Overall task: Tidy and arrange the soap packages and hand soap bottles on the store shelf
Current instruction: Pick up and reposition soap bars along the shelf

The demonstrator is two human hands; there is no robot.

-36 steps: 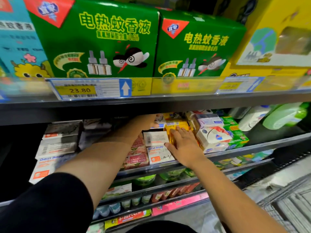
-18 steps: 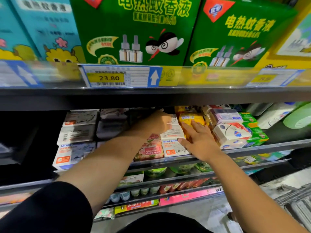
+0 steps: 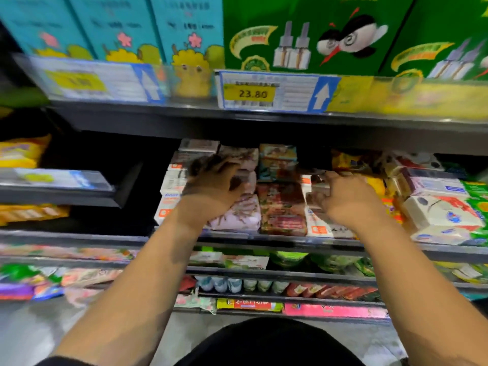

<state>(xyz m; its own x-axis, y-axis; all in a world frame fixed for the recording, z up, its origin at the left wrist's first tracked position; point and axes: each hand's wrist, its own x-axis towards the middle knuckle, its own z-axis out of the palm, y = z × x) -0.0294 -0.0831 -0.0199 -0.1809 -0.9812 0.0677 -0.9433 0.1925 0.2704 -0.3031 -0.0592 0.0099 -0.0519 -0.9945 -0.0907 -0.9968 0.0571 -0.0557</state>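
On the middle shelf stand soap packages in stacked columns: white boxes with orange labels, lilac packages, red-pink packages and more white boxes. My left hand reaches in from the left, and its curled fingers grip a lilac package high in that column. Over the right white boxes, my right hand curls its fingers round the left edge of an upper box. The picture is blurred by motion. No hand soap bottles are in view.
Close above my hands runs the upper shelf edge with a 23.80 price tag. Green boxes and teal boxes stand on it. White multi-packs and yellow packs crowd the right. Lower shelves hold small goods.
The view has swung left and closer. My left hand has moved from the back of the white stack to the lilac column. My right hand went from lying flat to curling on the white box.
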